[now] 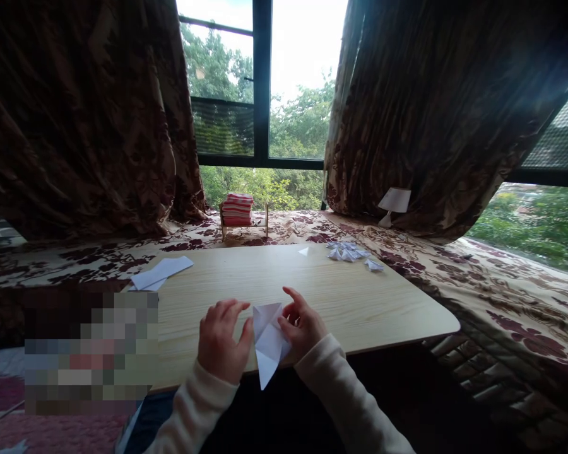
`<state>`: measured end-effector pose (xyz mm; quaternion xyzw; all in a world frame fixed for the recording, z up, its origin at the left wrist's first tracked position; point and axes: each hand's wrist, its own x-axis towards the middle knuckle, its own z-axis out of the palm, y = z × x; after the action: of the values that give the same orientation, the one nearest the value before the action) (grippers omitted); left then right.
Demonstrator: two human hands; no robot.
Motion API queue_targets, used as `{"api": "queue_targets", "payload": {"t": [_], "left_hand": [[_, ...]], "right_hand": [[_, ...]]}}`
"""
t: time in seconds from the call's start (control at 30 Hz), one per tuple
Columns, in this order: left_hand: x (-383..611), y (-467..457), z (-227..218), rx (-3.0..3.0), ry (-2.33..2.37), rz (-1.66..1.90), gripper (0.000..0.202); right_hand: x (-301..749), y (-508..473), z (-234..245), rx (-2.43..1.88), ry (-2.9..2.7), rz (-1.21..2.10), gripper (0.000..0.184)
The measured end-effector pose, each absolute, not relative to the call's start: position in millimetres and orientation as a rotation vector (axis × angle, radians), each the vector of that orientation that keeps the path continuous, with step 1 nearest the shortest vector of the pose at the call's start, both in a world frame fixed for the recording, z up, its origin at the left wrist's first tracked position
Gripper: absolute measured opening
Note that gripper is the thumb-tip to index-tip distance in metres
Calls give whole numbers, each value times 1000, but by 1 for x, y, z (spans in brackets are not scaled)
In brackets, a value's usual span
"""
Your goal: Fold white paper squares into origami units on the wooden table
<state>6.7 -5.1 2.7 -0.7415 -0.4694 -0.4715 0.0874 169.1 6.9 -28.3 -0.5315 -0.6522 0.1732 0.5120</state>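
Note:
A folded piece of white paper is at the table's near edge, its pointed end reaching past that edge toward me. My right hand pinches its right side between thumb and curled fingers, with the index finger lifted. On the paper's left is my left hand, thumb and fingers apart, the thumb close beside the paper. Whether that thumb touches the paper I cannot tell. Creases run across the sheet.
Folded white paper pieces cluster at the table's far right, with a small white triangle nearby. White paper strips lie at the left edge. Beyond the table stand a small rack of red-striped cloths and a lamp.

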Motion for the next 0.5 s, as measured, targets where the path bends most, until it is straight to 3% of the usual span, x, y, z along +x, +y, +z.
{"api": "queue_targets", "payload": {"t": [0.2, 0.37, 0.5], "left_hand": [[14, -25, -2, -2656, -1194, -1105, 20], [15, -22, -10, -2681, -1214, -1026, 23], [13, -24, -10, -2680, -1217, -1026, 26]], "right_hand": [[175, 6, -28, -1359, -1686, 362, 59], [184, 0, -25, -1466, -1765, 40, 16], [183, -5, -21, -1509, -1834, 20, 9]]}}
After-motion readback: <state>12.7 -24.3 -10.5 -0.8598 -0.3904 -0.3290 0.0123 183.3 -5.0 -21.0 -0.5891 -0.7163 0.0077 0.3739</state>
